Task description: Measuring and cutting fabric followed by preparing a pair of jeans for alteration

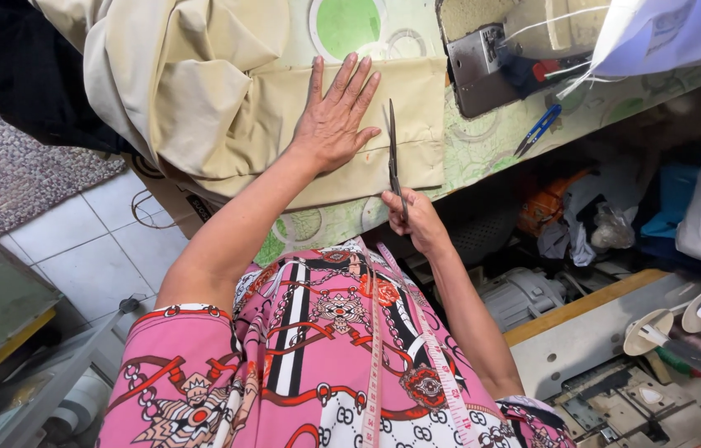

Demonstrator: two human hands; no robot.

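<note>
While the left hand [335, 116] lies spread on beige cloth [367, 133], the right hand [417, 217] grips scissors [392, 153]

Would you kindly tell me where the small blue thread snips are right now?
In the head view, the blue thread snips lie on the patterned table, right of the beige fabric, just below the sewing machine.

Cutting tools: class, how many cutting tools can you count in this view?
2. Long scissors in the right hand over the beige fabric; blue-handled snips lie beside the sewing machine. Others may be hidden.
</note>
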